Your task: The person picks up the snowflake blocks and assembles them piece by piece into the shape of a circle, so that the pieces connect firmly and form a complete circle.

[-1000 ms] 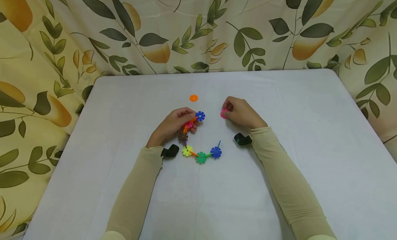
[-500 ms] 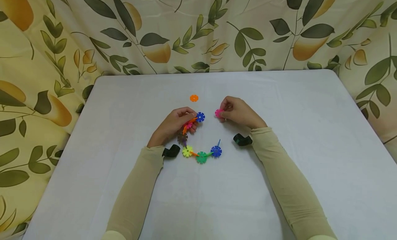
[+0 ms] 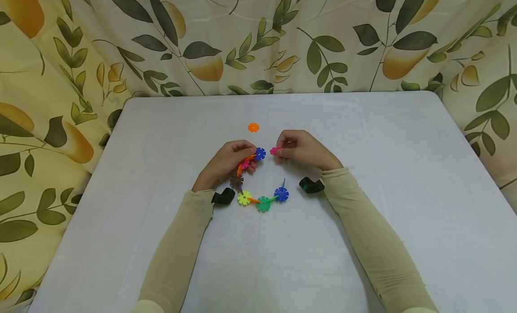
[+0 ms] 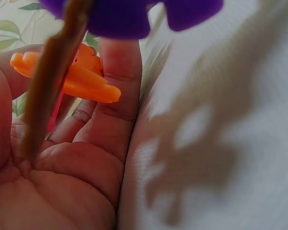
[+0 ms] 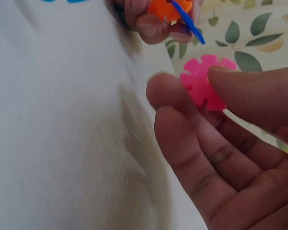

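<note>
My left hand (image 3: pixel 224 165) pinches one end of a curved chain of notched plastic discs. A blue disc (image 3: pixel 260 153) sticks out past its fingertips. From that hand the chain runs down through a brown disc (image 3: pixel 236 182), a yellow disc (image 3: pixel 244 198) and a green disc (image 3: pixel 264 204) to another blue disc (image 3: pixel 281 195). In the left wrist view, an orange disc (image 4: pixel 86 84) and a purple disc (image 4: pixel 120 21) show by the palm. Between thumb and fingers my right hand (image 3: pixel 307 149) pinches a pink disc (image 5: pixel 201 84), a small gap away from the nearer blue disc.
A loose orange disc (image 3: pixel 253 127) lies on the white-covered table (image 3: pixel 383 138), beyond both hands. Dark wrist devices, a left one (image 3: pixel 224 196) and a right one (image 3: pixel 311 185), sit below the hands. A leaf-patterned curtain (image 3: pixel 258 43) hangs behind the table's far edge.
My right hand has moved left with the pink disc, bringing it close to the blue disc at my left fingertips. The left hand and the chain have stayed nearly still.
</note>
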